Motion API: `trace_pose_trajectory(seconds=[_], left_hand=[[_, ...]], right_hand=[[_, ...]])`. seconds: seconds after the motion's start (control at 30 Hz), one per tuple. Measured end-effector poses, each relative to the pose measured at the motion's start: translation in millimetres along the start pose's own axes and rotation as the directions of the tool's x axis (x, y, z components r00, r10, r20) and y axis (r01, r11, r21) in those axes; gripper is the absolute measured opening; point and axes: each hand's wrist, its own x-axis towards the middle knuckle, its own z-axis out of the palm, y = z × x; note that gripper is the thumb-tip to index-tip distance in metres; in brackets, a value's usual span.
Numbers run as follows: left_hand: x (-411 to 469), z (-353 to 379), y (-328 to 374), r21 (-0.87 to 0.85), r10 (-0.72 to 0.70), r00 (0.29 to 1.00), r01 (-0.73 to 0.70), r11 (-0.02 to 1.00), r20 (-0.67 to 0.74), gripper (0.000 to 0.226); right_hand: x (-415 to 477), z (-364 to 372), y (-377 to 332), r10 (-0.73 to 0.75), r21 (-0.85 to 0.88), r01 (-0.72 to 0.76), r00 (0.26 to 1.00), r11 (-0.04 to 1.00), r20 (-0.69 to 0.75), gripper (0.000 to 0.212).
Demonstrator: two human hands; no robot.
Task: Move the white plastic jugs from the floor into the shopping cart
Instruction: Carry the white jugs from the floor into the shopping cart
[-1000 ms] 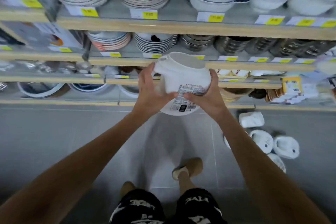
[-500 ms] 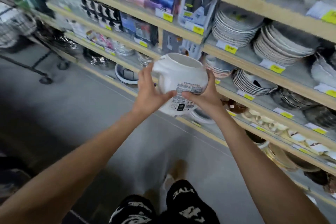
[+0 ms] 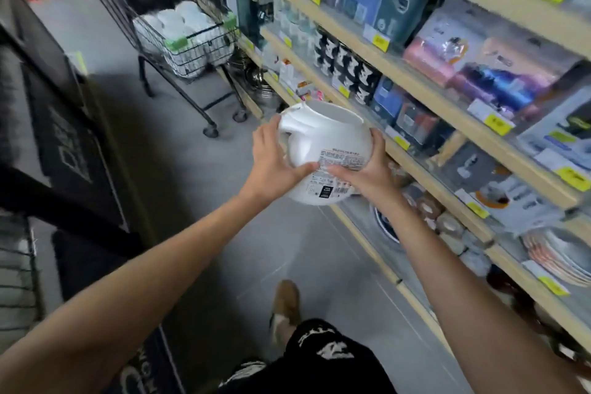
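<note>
A white plastic jug (image 3: 326, 137) with a printed label is held in front of me at chest height, its open top facing away. My left hand (image 3: 275, 160) grips its left side by the spout and handle, thumb across the label. My right hand (image 3: 367, 166) grips its right side. The black wire shopping cart (image 3: 188, 51) stands further down the aisle at the upper left, holding several white jugs (image 3: 179, 19). The jugs on the floor are out of view.
Wooden shelves (image 3: 425, 86) with boxed goods, mugs and plates run along the right side. Dark floor mats (image 3: 73, 150) and a black rack lie on the left. Grey floor stretches between me and the cart. My foot (image 3: 287, 301) is below.
My view has swung left along the aisle, from the floor jugs and plate shelves to the cart. Both hands keep the same hold on the jug.
</note>
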Motion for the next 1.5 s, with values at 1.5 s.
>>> trace_pose_trajectory(seconds=[1.5], left_hand=[[625, -477, -410, 0.105, -0.107, 0.958, 0.14, 0.985, -0.267, 0.102]], right_hand=[[701, 594, -225, 0.002, -0.096, 0.04, 0.919, 0.995, 0.394, 0.112]])
